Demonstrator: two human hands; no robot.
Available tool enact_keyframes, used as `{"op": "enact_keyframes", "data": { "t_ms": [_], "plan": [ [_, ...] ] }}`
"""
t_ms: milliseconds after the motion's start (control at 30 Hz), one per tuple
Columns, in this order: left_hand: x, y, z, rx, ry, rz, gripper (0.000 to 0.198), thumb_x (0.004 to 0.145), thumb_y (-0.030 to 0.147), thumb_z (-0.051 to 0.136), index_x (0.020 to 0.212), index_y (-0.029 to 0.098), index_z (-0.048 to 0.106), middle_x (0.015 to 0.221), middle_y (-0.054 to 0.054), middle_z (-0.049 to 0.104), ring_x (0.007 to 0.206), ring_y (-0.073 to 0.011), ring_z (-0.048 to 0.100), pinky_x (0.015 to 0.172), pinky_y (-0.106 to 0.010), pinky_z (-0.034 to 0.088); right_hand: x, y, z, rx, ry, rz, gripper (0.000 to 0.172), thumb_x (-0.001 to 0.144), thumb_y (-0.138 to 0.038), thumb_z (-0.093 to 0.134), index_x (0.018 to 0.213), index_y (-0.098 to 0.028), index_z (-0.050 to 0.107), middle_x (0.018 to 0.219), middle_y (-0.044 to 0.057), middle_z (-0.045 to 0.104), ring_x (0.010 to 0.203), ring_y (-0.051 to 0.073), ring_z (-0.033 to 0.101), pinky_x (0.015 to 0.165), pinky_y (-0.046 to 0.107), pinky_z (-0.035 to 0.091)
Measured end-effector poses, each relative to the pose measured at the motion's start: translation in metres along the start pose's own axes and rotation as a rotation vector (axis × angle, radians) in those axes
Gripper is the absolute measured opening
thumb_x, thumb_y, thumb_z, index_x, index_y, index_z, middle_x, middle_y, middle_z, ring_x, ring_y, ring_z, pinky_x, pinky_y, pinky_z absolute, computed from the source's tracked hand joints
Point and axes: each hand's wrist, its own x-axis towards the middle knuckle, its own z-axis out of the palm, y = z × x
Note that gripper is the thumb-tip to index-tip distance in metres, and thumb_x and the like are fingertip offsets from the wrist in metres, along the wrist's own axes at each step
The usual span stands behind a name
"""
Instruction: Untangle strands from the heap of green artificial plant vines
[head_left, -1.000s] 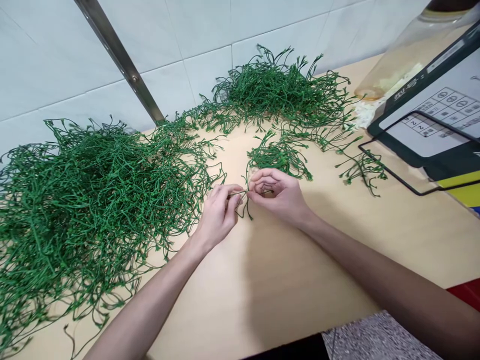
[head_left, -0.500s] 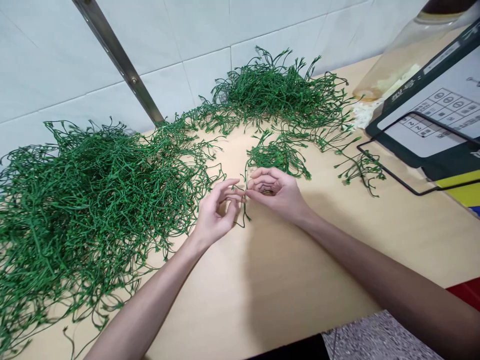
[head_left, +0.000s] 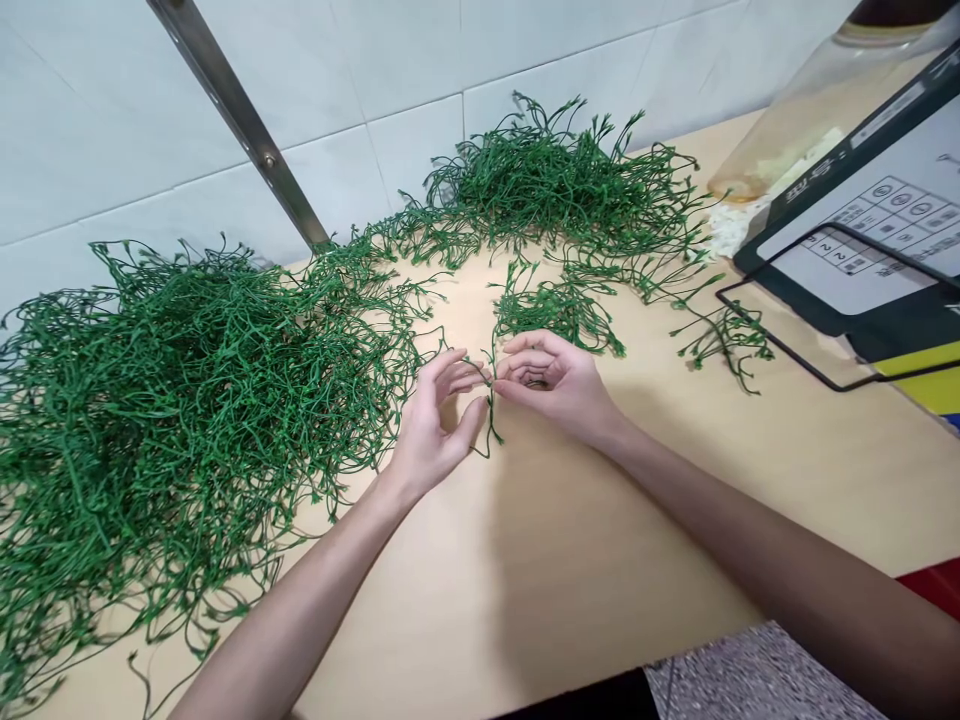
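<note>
Just now I've parted the thumb and fingers of the left hand [head_left: 435,420], so the right hand [head_left: 566,390] seems to steady the green sprig [head_left: 491,408] alone, pinched between both hands; whether left fingertips touch it, I can't tell. Loose stems from the big heap [head_left: 187,400] crowd my left side. Beyond lies a small bunch [head_left: 553,312]; rightward, a wire frame [head_left: 840,388] limits room. Another heap [head_left: 562,180] sits near the wall [head_left: 405,60].

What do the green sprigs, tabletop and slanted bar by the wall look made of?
Green sprigs: probably plastic, satin, given their repeated wiry shapes; real plant stems aren't ruled out.
Tabletop: wood or laminate, smooth, with faint grain.
Slanted bar: likely metal, somewhat shiny, from its grey highlights.
</note>
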Motion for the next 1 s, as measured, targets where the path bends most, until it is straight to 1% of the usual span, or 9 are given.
{"op": "enact_keyframes", "data": {
  "t_ms": [167,300,400,533,633,733,867,933,1000],
  "plan": [
    [0.001,0.002,0.000,0.083,0.037,0.008,0.032,0.090,0.017,0.060,0.115,0.022,0.041,0.103,-0.006,0.063,0.082,-0.0107,0.067,0.071,-0.025,0.054,-0.002,-0.001,0.003,-0.013,-0.050,0.011,0.047,0.066,-0.044,0.083,0.095,-0.021,0.054,0.075,0.000,0.067,0.062,0.012,0.055,0.060,0.027,0.048],
    [0.005,0.009,-0.003,0.284,0.006,0.062,0.006,0.093,0.016,0.054,0.097,0.019,0.053,0.090,-0.004,0.064,0.076,-0.0103,0.062,0.067,-0.023,0.051,-0.002,-0.002,0.003,-0.015,-0.046,-0.007,0.045,0.066,-0.045,0.083,0.092,-0.021,0.054,0.075,0.000,0.067,0.061,0.011,0.055,0.060,0.027,0.049],
    [0.007,0.014,-0.005,0.374,-0.021,0.092,0.013,0.092,0.014,0.052,0.099,0.017,0.063,0.091,-0.006,0.067,0.074,-0.0111,0.061,0.067,-0.023,0.052,-0.001,-0.001,0.002,0.000,-0.027,-0.017,0.045,0.065,-0.043,0.084,0.091,-0.021,0.054,0.074,-0.001,0.067,0.061,0.011,0.055,0.062,0.027,0.050],
    [0.006,0.012,-0.004,0.390,-0.031,0.087,0.020,0.089,0.014,0.055,0.106,0.015,0.066,0.097,-0.008,0.066,0.071,-0.0107,0.061,0.068,-0.024,0.053,-0.001,0.000,0.001,0.000,-0.018,-0.037,0.041,0.067,-0.040,0.083,0.090,-0.022,0.054,0.076,0.000,0.067,0.061,0.011,0.055,0.062,0.027,0.050],
    [0.005,0.009,-0.004,0.408,-0.040,0.071,0.015,0.091,0.017,0.055,0.100,0.016,0.067,0.096,-0.008,0.065,0.080,-0.0139,0.063,0.074,-0.027,0.053,-0.002,-0.001,0.002,-0.004,-0.015,-0.055,0.039,0.067,-0.037,0.082,0.089,-0.022,0.054,0.075,-0.001,0.066,0.060,0.010,0.054,0.061,0.026,0.049],
    [0.006,0.008,-0.005,0.414,-0.075,0.065,0.017,0.095,0.017,0.049,0.096,0.017,0.067,0.094,-0.008,0.066,0.090,-0.0179,0.062,0.081,-0.032,0.052,-0.003,-0.002,0.004,-0.022,-0.015,-0.066,0.035,0.068,-0.033,0.082,0.087,-0.021,0.055,0.074,-0.001,0.065,0.060,0.010,0.054,0.061,0.026,0.049],
    [0.007,0.011,-0.007,0.429,-0.104,0.092,0.020,0.096,0.017,0.046,0.091,0.018,0.065,0.083,-0.006,0.068,0.078,-0.0174,0.057,0.075,-0.031,0.049,0.000,-0.001,0.002,-0.057,0.091,-0.085,0.027,0.068,-0.025,0.079,0.082,-0.020,0.057,0.075,-0.001,0.063,0.060,0.009,0.054,0.059,0.025,0.048],
    [0.007,0.012,-0.007,0.420,-0.038,0.092,0.019,0.096,0.017,0.046,0.092,0.018,0.065,0.082,-0.005,0.069,0.077,-0.0166,0.058,0.074,-0.031,0.049,0.003,0.001,0.000,-0.063,0.156,-0.083,0.025,0.067,-0.024,0.079,0.080,-0.020,0.058,0.074,-0.001,0.062,0.059,0.009,0.054,0.056,0.024,0.047],
    [0.005,0.010,-0.008,0.420,0.121,0.065,0.019,0.096,0.019,0.049,0.103,0.018,0.066,0.095,-0.007,0.070,0.089,-0.0177,0.061,0.082,-0.032,0.050,0.005,0.003,-0.002,-0.064,0.164,-0.068,0.023,0.067,-0.026,0.079,0.080,-0.019,0.061,0.072,0.000,0.062,0.060,0.010,0.056,0.055,0.024,0.048]
  ]
}}
